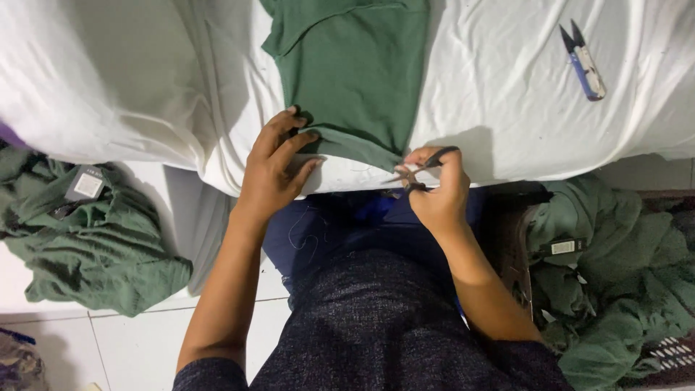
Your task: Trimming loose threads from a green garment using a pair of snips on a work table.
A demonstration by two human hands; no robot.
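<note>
A green garment (358, 69) lies on a table covered with white cloth (499, 94), its hem hanging at the near edge. My left hand (275, 170) presses flat on the hem's left corner, fingers spread. At the hem's right corner my right hand (438, 192) grips a small pair of black thread snips (420, 170), whose tips touch the fabric edge.
A second pair of snips (585, 64) with a blue and white handle lies on the cloth at the far right. Piles of green garments with tags sit on the floor at the left (87, 239) and in a heap at the right (615, 275). My lap is below the table edge.
</note>
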